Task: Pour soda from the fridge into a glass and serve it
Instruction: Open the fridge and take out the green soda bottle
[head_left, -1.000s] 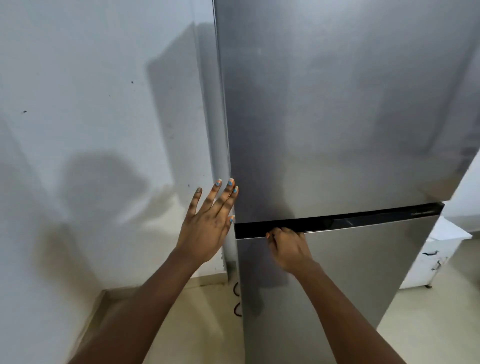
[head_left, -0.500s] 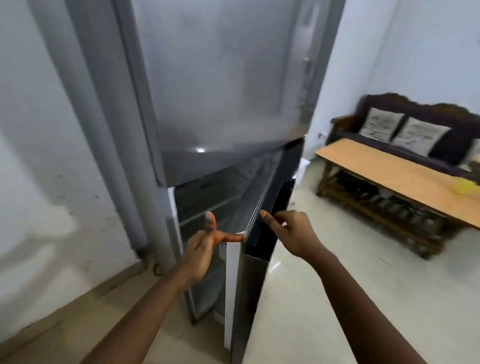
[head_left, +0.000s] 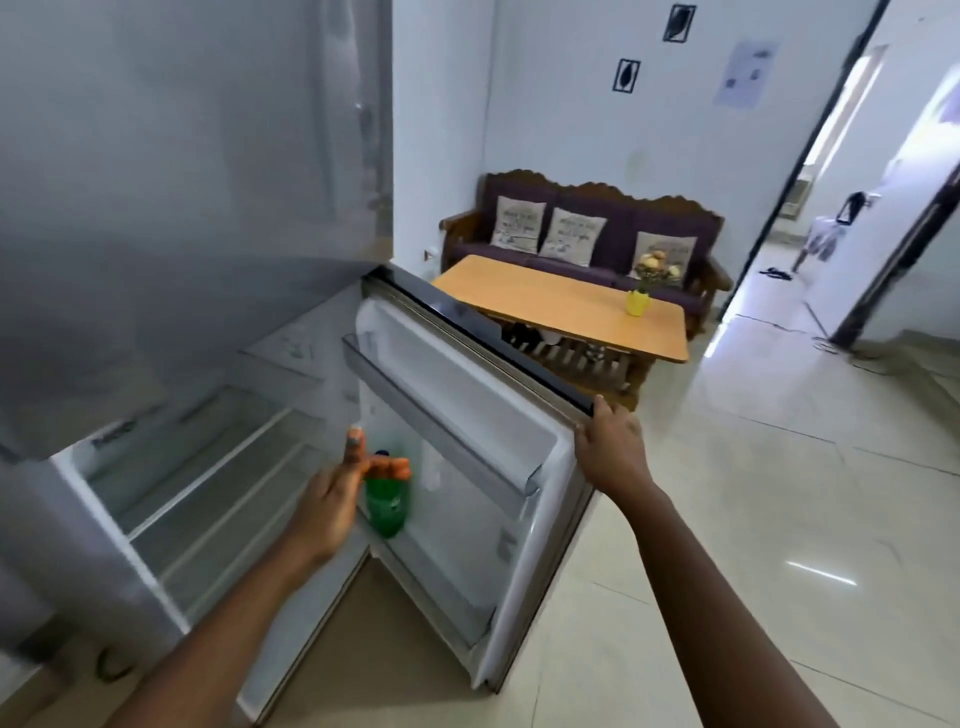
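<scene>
**A:** Nearest to us, two bare forearms reach forward. The left hand (head_left: 332, 499) is out in front of the open fridge, fingers spread and straight, gripping nothing.

**B:** And the soda?

**A:** Just beyond those fingers: a green soda bottle (head_left: 387, 506) stands upright in the lower door bin, blue cap up. The fingertips overlap its neck in this view; whether they touch it, I cannot tell, it's blurred.

**B:** The right hand (head_left: 610, 449)?

**A:** Curled over the top outer corner of the lower fridge door (head_left: 467, 415), gripping its edge. The door is swung wide, white liner facing us, a clear door shelf (head_left: 431, 431) running across it.

**B:** Inside the fridge?

**A:** To the left, wire-edged glass shelves (head_left: 208, 483) step back into the fridge compartment. Above them, the grey upper door (head_left: 182, 182) is closed.

**B:** Further out?

**A:** Pale tiled floor (head_left: 753, 545), then a wooden table (head_left: 561, 306) carrying a yellow pot of flowers (head_left: 641, 296). Behind it, a dark sofa (head_left: 613, 228) with three cushions against the white wall, and an open doorway (head_left: 831, 182) to the right.
</scene>
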